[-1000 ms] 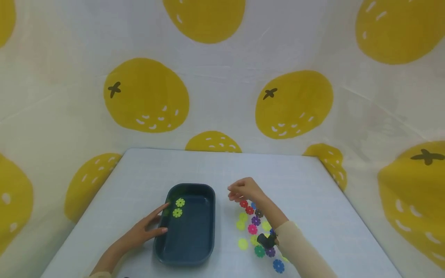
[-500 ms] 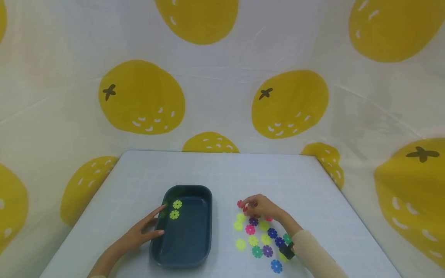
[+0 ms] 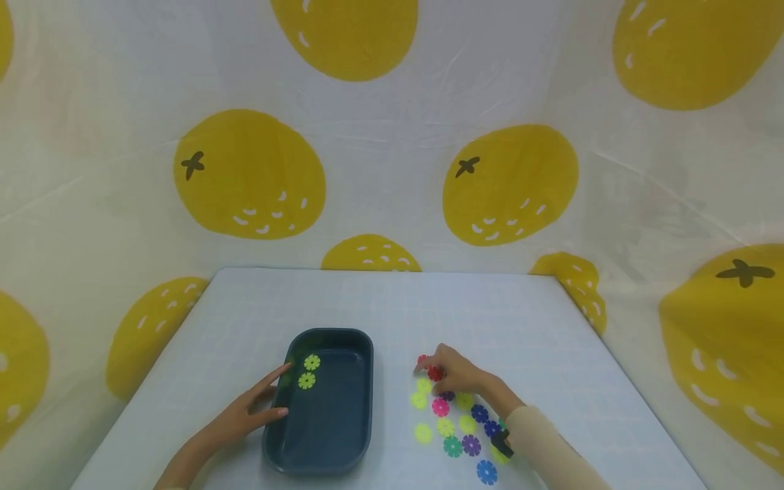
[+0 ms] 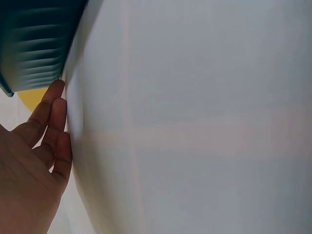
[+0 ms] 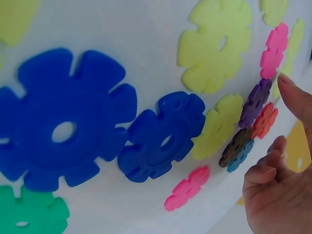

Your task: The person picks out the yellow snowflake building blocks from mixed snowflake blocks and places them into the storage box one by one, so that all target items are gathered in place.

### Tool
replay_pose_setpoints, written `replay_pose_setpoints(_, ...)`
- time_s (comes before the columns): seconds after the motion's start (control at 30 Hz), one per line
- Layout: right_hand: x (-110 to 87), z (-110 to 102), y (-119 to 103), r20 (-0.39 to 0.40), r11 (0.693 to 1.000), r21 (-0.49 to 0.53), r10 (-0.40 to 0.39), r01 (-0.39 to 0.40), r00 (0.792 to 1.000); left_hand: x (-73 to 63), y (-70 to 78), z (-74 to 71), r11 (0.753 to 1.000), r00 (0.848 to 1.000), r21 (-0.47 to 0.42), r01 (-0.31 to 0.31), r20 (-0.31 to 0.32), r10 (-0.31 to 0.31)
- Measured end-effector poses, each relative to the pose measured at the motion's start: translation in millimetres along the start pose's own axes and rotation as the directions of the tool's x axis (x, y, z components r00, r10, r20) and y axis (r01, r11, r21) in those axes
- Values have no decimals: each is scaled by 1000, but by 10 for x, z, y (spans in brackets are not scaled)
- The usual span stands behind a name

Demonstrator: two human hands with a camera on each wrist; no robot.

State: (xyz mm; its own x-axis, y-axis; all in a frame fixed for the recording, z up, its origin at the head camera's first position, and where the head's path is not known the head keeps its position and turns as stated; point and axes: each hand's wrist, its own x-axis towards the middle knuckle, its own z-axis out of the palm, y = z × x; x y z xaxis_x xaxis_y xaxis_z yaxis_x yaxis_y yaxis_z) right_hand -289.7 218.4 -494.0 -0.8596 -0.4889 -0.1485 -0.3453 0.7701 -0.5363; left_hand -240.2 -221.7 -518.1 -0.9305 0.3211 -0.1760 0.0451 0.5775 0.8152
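A dark teal tray stands left of centre on the table, with two yellow-green snowflake discs lying at its upper left inside. My left hand is at the tray's left side, fingers fairly straight, fingertips right at the wall. To the right, my right hand hovers low over the far end of a spread of snowflake discs. Its index finger and thumb are spread apart around red discs and yellow ones. In the right wrist view the thumb tip comes close to a pink disc; nothing shows between the fingers.
Nearer discs include pink, green, purple and blue ones. The white table is backed by a curtain printed with yellow fruit. A dark wrist camera sits over some discs.
My right hand has come down and back from beside the tray to the discs, and its fingers have shifted left and spread over the red ones. The left hand has stayed at the tray.
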Motion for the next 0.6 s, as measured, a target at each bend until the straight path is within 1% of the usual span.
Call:
replay_pose_setpoints(0.13,10,25,-7,-3,1000,-25,7,-7,1000,-4,-5,-1,1000,1000,3,-2,0,2)
replay_pose_setpoints(0.23,16,33,-8,-3,999,-30,30,-30,1000,-10,-1,-4,1000,1000,1,3,4,-3)
replay_pose_setpoints(0.37,23,30,-3,-1,998,-27,50,-50,999,-15,9,-7,1000,1000,-3,9,8,-9)
replay_pose_setpoints(0.6,44,34,13,14,998,-18,57,-57,998,-5,6,-5,1000,1000,-3,1,7,-1)
